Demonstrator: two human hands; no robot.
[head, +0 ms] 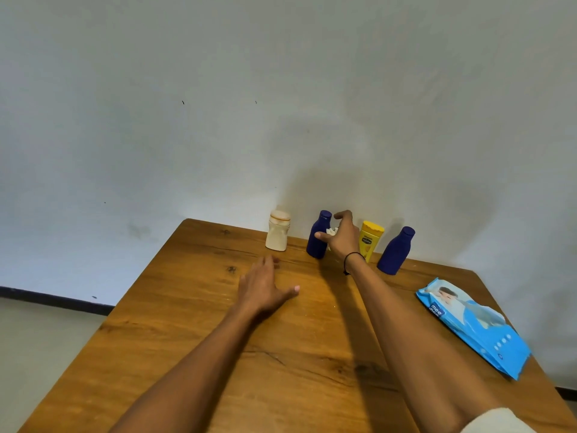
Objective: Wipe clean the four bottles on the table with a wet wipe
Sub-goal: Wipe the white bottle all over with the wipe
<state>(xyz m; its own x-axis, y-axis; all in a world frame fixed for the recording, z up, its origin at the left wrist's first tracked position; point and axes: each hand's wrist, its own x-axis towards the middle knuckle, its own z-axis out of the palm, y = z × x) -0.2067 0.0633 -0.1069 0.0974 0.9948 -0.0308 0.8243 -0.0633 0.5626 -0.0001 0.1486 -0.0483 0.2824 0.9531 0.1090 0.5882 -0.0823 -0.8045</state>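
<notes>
Four bottles stand in a row at the far edge of the wooden table [193, 339]: a cream bottle [277, 234], a dark blue bottle [318, 235], a yellow bottle [370, 240] and a second dark blue bottle [395, 251]. My right hand [342, 237] is beside the first blue bottle, thumb against its side, with a crumpled white wipe [332, 231] held in its palm. Flat on the table, short of the bottles, lies my left hand [262, 287] with fingers spread.
A blue pack of wet wipes [474, 326] lies near the table's right edge. A pale wall rises directly behind the bottles. The floor drops away to the left of the table.
</notes>
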